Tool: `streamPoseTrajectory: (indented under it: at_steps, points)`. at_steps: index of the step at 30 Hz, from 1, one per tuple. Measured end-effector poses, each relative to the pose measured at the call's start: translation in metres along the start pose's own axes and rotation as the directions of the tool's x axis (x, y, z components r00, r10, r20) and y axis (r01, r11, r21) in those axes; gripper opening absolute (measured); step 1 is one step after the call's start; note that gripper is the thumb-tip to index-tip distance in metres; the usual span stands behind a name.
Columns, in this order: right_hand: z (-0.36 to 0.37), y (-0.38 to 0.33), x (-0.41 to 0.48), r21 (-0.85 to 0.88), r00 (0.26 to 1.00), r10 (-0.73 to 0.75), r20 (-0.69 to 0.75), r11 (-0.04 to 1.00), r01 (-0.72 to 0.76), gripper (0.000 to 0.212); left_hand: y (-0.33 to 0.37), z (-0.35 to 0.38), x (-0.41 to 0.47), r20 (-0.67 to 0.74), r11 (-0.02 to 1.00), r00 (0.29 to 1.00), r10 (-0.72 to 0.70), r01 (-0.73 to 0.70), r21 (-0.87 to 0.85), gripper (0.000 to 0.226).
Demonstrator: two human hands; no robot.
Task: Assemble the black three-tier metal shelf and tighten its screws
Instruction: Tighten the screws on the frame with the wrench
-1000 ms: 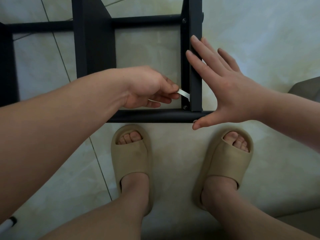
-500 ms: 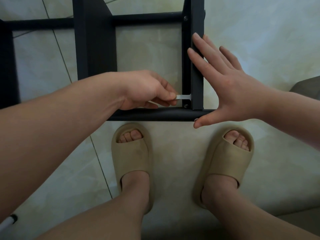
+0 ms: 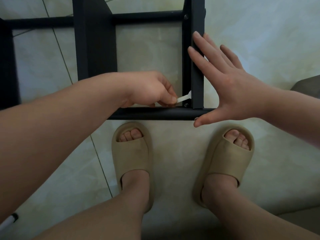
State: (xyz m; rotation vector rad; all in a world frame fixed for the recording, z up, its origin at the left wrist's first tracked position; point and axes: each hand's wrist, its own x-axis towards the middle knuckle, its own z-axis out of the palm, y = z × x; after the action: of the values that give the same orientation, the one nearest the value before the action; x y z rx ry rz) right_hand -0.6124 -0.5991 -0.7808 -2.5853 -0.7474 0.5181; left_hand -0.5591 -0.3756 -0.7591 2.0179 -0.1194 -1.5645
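a: where's the shelf (image 3: 94, 49)?
b: on the floor (image 3: 259, 32), one upright bar under the right hand's (image 3: 230, 87) straight, spread fingers.
a: and the left hand (image 3: 152, 90)?
b: thumb and fingers pinch a small wrench (image 3: 184, 98). just past the fingertips its far end meets that bar, beside a corner screw (image 3: 186, 104).

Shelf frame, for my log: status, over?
Left hand pinches flat wrench at upright, lower end. Right hand flat, bracing upright. Slippers near bottom bar.
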Motion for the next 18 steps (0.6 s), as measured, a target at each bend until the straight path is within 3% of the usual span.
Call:
streamPoseTrajectory:
  at_steps: [4,7,9,12,15,18]
  points:
    - [0.000,0.000,0.000,0.002,1.000,0.001,0.003,1.000,-0.001,0.137,0.007,-0.014,0.000,-0.106,0.968,0.987,0.122,-0.095,0.230,0.009]
    - [0.000,-0.001,-0.001,0.009,1.000,0.002,0.000,1.000,-0.002,0.137,0.009,-0.018,0.003,-0.149,0.956,0.971,0.186,-0.143,0.258,0.009]
    - [0.000,-0.001,-0.001,0.010,1.000,0.002,0.001,1.000,-0.002,0.137,0.009,-0.016,0.007,-0.152,0.974,0.969,0.195,-0.172,0.150,0.009]
    - [0.000,-0.001,0.000,0.013,1.000,0.003,0.004,1.000,-0.003,0.137,0.005,-0.010,0.011,-0.102,0.975,0.988,0.116,-0.133,-0.180,0.006]
    - [0.000,0.000,0.000,0.017,1.000,0.004,0.003,1.000,-0.004,0.138,0.003,-0.004,0.014,0.035,0.881,0.999,0.029,-0.009,-0.472,0.009]
    - [0.000,0.000,0.000,0.019,1.000,0.005,0.005,1.000,-0.005,0.138,0.004,0.001,0.017,0.045,0.823,0.999,-0.028,0.049,-0.565,0.010]
